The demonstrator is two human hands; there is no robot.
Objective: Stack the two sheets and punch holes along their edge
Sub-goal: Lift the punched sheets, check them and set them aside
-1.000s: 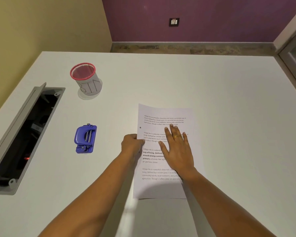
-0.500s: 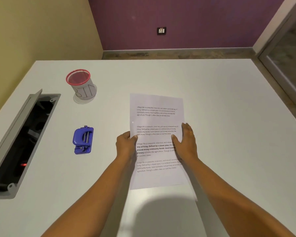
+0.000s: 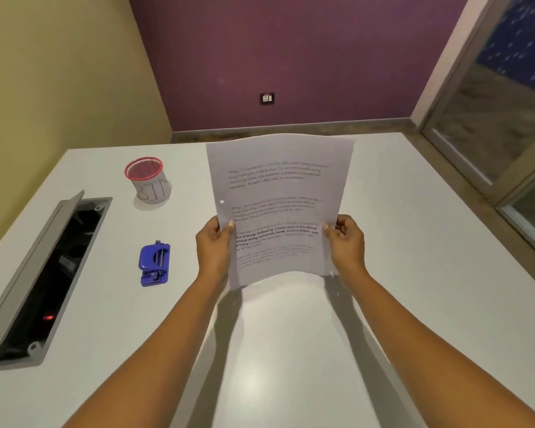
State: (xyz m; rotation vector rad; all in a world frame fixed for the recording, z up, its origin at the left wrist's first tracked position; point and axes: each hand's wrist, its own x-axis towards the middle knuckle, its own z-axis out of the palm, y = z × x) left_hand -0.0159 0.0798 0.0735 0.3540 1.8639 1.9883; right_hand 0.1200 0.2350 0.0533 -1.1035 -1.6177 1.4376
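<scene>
Both hands (image 3: 280, 242) pinch the side edges of the printed sheets (image 3: 278, 193), which are light, limp, and bowing between them

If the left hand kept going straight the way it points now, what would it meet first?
Probably nothing: the left hand, gripping the sheets, points toward the far table edge; the cup sits leftward, though depth is unclear.

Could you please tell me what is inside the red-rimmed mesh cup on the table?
Looking into the red-rimmed mesh cup, only pinkish mesh shows at its mouth, with no item sticking out. Its bottom is hidden by the near wall, so small things inside cannot be ruled out.
</scene>
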